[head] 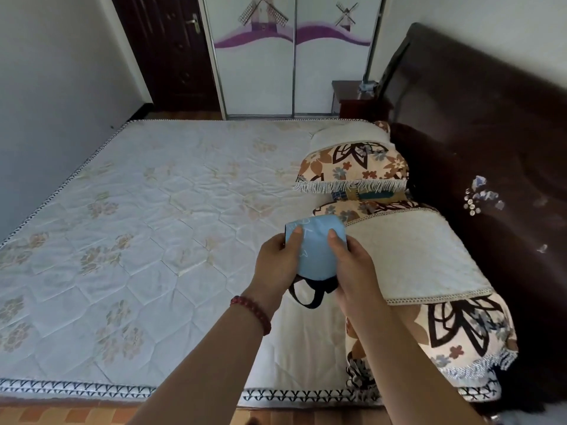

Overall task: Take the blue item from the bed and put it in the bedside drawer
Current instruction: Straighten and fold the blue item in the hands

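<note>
While gripped, blue item (314, 250) between hands (319, 268).

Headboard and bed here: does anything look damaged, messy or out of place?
Yes. The dark headboard carries pale, scuffed-looking patches, with a cluster of small shiny dots at. The mattress lies bare, without a sheet. The two pillows look tidy. Both hands hold the blue item, black straps dangling below.

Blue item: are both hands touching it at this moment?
Touching. The head view shows the left hand and right hand both gripping the blue item, each thumb pressed flat on its top face, above the mattress.
</note>
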`<action>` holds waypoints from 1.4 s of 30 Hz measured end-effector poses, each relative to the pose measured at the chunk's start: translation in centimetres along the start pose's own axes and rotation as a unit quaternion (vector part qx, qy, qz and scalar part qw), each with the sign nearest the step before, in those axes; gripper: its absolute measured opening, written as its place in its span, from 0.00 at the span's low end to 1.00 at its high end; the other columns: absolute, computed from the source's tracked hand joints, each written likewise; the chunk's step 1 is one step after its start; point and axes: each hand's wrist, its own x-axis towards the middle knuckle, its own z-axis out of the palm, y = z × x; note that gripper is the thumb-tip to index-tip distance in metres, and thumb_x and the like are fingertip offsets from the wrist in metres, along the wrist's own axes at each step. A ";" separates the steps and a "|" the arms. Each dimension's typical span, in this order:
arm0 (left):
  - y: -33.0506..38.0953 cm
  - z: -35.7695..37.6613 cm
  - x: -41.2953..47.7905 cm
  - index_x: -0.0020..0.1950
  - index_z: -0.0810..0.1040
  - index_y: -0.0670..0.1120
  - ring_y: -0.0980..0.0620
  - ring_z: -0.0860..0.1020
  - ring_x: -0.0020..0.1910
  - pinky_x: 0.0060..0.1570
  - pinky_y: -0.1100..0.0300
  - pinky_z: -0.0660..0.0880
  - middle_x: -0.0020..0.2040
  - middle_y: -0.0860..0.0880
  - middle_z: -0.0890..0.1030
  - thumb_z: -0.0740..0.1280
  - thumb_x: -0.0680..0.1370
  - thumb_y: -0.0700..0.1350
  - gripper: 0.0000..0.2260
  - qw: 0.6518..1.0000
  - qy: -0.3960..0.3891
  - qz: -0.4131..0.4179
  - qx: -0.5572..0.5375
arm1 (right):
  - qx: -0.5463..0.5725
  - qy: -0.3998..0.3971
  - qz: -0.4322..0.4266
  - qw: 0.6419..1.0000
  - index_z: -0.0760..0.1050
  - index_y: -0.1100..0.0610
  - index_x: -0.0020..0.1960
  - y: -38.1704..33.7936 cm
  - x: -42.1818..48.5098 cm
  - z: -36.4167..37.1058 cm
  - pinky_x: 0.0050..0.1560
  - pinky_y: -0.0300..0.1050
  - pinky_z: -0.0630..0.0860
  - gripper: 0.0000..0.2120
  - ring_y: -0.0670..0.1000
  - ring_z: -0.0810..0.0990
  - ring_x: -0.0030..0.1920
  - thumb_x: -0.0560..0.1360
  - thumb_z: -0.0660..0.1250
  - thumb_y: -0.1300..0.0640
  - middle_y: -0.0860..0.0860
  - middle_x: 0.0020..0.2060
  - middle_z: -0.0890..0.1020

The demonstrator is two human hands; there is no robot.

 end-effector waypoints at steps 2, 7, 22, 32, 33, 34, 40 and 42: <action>0.4 -1.0 1.5 0.39 0.78 0.50 0.52 0.81 0.38 0.35 0.60 0.77 0.37 0.52 0.81 0.63 0.78 0.54 0.11 0.999 0.006 0.030 0.029 | 0.017 0.004 0.015 1.000 0.78 0.54 0.48 0.1 0.7 1.6 0.45 0.55 0.82 0.05 0.57 0.83 0.44 0.77 0.66 0.53 0.57 0.46 0.83; 1.0 -3.4 4.6 0.40 0.78 0.52 0.57 0.80 0.35 0.29 0.65 0.76 0.37 0.54 0.81 0.65 0.77 0.51 0.08 0.997 -0.016 0.060 0.039 | 0.066 0.023 0.053 0.996 0.78 0.57 0.56 0.3 2.2 5.0 0.46 0.56 0.82 0.16 0.59 0.84 0.47 0.76 0.67 0.47 0.58 0.48 0.84; 1.7 -3.5 9.1 0.38 0.76 0.49 0.59 0.75 0.33 0.29 0.67 0.70 0.35 0.54 0.78 0.63 0.78 0.51 0.11 0.995 0.028 0.077 0.051 | 0.090 0.028 0.046 0.994 0.79 0.59 0.53 0.1 5.7 7.9 0.39 0.50 0.82 0.12 0.54 0.84 0.39 0.77 0.66 0.51 0.56 0.44 0.84; 2.9 1.2 11.6 0.48 0.77 0.45 0.57 0.75 0.37 0.34 0.64 0.69 0.40 0.53 0.78 0.62 0.79 0.49 0.09 0.987 0.075 0.102 0.098 | 0.105 0.032 0.044 0.993 0.77 0.57 0.47 -2.0 10.1 5.5 0.42 0.51 0.80 0.09 0.54 0.82 0.40 0.80 0.62 0.53 0.55 0.43 0.83; 3.1 1.8 11.8 0.48 0.77 0.46 0.57 0.75 0.38 0.34 0.64 0.69 0.40 0.54 0.78 0.62 0.79 0.50 0.09 0.989 0.074 0.087 0.090 | 0.102 0.034 0.044 0.993 0.77 0.56 0.46 -2.4 10.6 5.1 0.41 0.50 0.80 0.09 0.54 0.82 0.39 0.80 0.62 0.53 0.54 0.42 0.83; 3.3 2.4 12.0 0.47 0.77 0.47 0.57 0.76 0.38 0.34 0.64 0.69 0.39 0.55 0.78 0.62 0.78 0.52 0.10 0.992 0.072 0.069 0.081 | 0.098 0.033 0.042 0.994 0.76 0.55 0.45 -2.7 11.0 4.7 0.40 0.50 0.80 0.08 0.53 0.82 0.39 0.80 0.62 0.53 0.54 0.41 0.83; 4.2 5.8 13.1 0.47 0.77 0.45 0.57 0.76 0.37 0.33 0.62 0.69 0.39 0.53 0.79 0.64 0.76 0.57 0.15 0.992 0.087 0.038 0.081 | 0.074 0.011 0.056 0.996 0.77 0.56 0.49 -5.0 13.3 2.4 0.44 0.54 0.81 0.08 0.56 0.82 0.42 0.78 0.64 0.52 0.56 0.45 0.83; 4.3 6.8 13.3 0.46 0.76 0.46 0.57 0.75 0.36 0.33 0.61 0.69 0.39 0.54 0.78 0.64 0.76 0.56 0.13 0.991 0.096 0.046 0.086 | 0.090 0.000 0.070 0.994 0.78 0.58 0.51 -5.6 13.8 1.6 0.47 0.56 0.80 0.10 0.56 0.82 0.43 0.77 0.65 0.51 0.57 0.46 0.83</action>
